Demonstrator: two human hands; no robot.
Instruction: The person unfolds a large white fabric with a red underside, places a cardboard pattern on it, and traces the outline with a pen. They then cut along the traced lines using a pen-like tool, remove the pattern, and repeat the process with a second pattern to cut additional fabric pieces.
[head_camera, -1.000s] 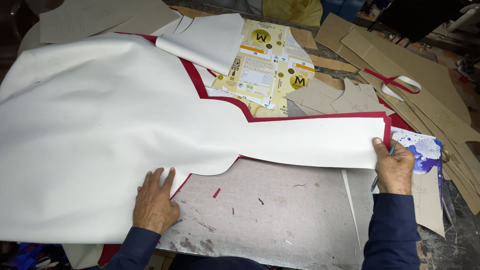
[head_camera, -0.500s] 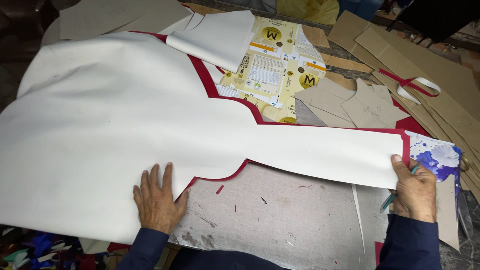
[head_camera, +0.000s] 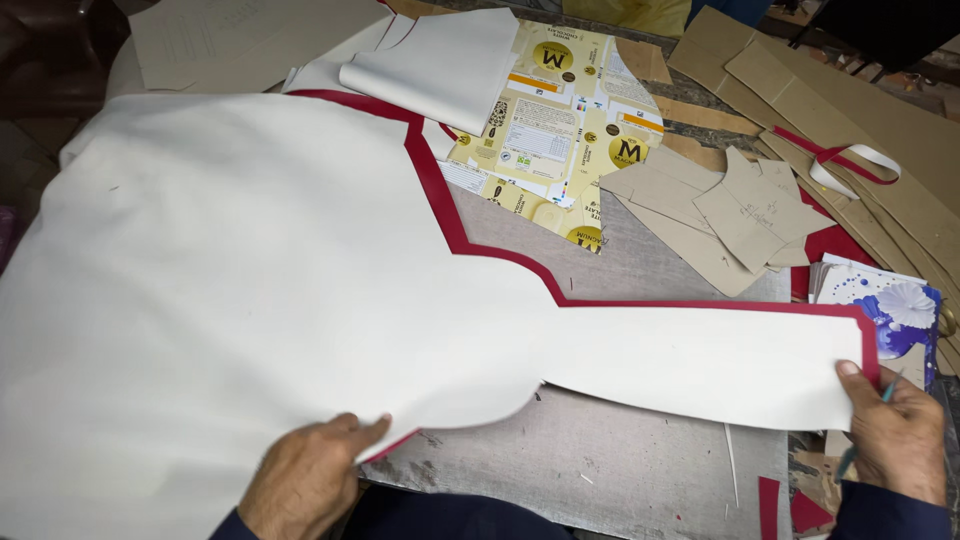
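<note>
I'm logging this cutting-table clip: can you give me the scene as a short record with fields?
Left hand: pressing the near edge of the white pattern sheet
Right hand: holding the sheet's narrow end, teal pen between fingers
Under sheet: red material, showing as a border
Surface: grey worktable
Nearby: yellow flattened carton, cardboard pieces

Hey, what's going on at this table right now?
A person is laying a large white sheet over a dark red sheet whose edge shows along the top as a narrow border. The left hand presses the white sheet's lower edge, and the right hand pins the end of its long narrow arm while holding a thin teal pen. Around them on the grey table lie tan cardboard pieces, a flattened yellow carton and a floral printed card.
</note>
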